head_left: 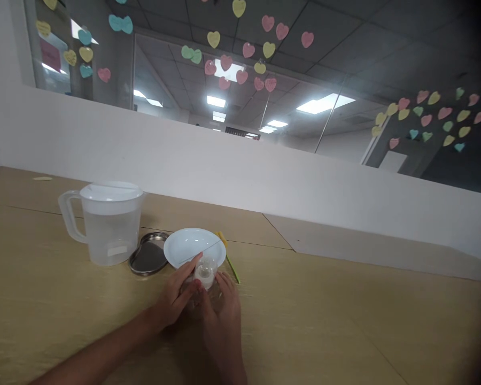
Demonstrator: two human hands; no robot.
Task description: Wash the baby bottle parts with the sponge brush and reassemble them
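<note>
Both my hands are wrapped round a small clear container with something white inside, standing on the wooden table. My left hand grips it from the left, fingers reaching over its top. My right hand holds it from the right and below. Just behind the container sits a white bowl. A yellow-green utensil lies at the bowl's right side, partly hidden by it.
A clear plastic jug with a white lid, holding water, stands to the left. A heart-shaped metal tray lies between jug and bowl. A white partition wall runs behind the table, with glass and heart stickers above.
</note>
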